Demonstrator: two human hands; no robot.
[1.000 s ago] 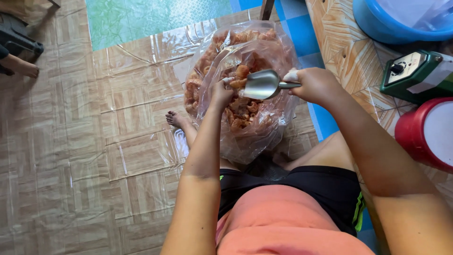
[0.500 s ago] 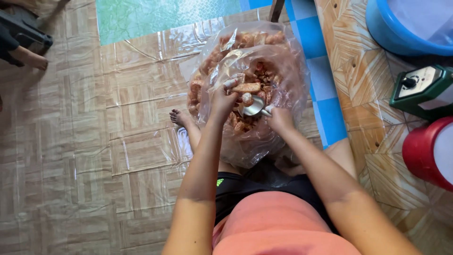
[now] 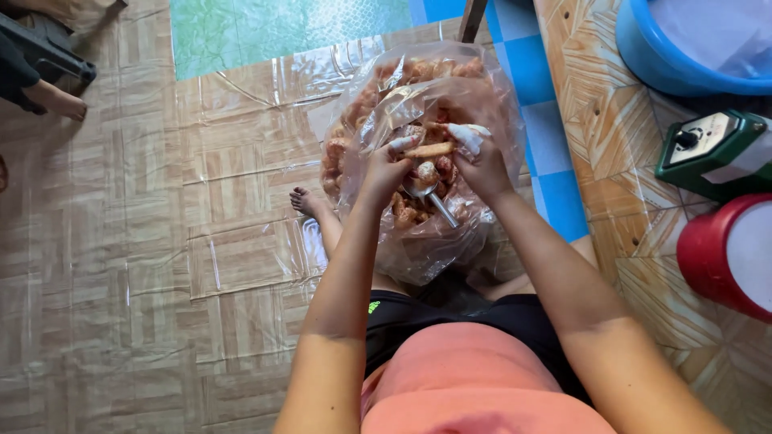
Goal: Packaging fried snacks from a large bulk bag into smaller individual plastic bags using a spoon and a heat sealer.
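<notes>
Head camera looks straight down at someone sitting on the floor with a big clear plastic bag (image 3: 418, 241) of reddish-brown fried snack pieces (image 3: 354, 120) propped between their legs. Both hands are up at the bag's open mouth. The left hand (image 3: 384, 170) is pinched shut on one end of a long pale-orange snack stick (image 3: 428, 149), and the right hand (image 3: 481, 165) is closed on the other end, so the stick sits level between the two sets of fingertips, right above the pile. One right fingertip looks wrapped in something white, can't tell what exactly. Just under the stick, down inside the bag, a metal scoop (image 3: 428, 194) rests on the snacks with its handle pointing toward the person; neither hand is touching it. A bare foot (image 3: 305, 201) pokes out just left of the bag on the plastic sheeting (image 3: 233, 257) spread across the wood-pattern floor. Off to the right there's a blue basin (image 3: 643, 52), a green box with a dial (image 3: 712, 153) and a red container (image 3: 708, 257), all well apart from the hands.
</notes>
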